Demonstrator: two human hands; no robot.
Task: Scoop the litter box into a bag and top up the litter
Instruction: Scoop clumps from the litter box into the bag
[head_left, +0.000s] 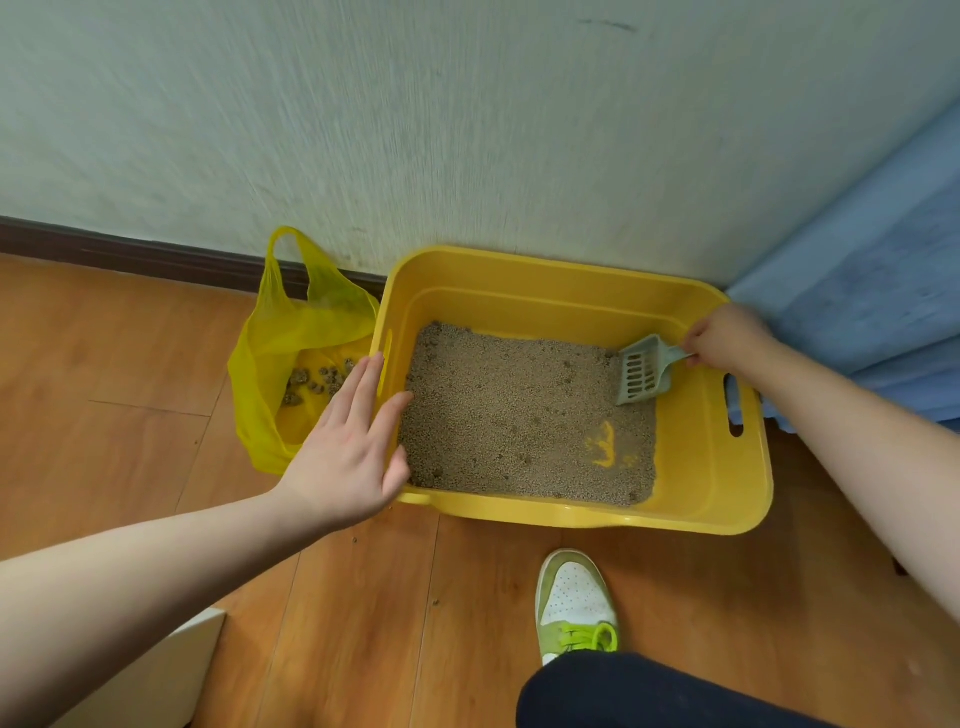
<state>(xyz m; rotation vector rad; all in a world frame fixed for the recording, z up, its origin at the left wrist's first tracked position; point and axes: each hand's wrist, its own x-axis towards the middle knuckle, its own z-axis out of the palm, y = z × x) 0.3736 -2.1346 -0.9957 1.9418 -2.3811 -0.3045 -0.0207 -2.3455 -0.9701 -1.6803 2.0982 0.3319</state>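
Right hand (724, 338) has its grip clenched round the handle of a grey-blue slotted litter scoop (644, 370), fingers curled tight, the scoop's head reaching down and away from that grip toward the person's left until its front edge meets the litter (524, 415). Just under the grip runs the right-hand wall of the yellow litter box (711, 457), with a slot handle cut into the rim a little nearer the person than the knuckles. Beyond the grip, on the far right, hangs a blue fabric (872, 291), close to the back of the hand. Across the box from the scoop, the left hand (353, 441) is released, flat and spread, palm down over the box's left rim with the thumb leaning in above the litter; whether it actually touches the plastic I cannot tell. Grey-brown granules cover most of the box floor, with a bare yellow patch showing through between the scoop and the near wall. Just outside the left hand, a yellow plastic bag (270, 364) stands open on the wooden floor (156, 364), touching the box, with dark clumps (317, 382) lying in it. Behind everything stands a pale wall (415, 130); near the person, a green-and-white sneaker (576, 603) rests on the floor
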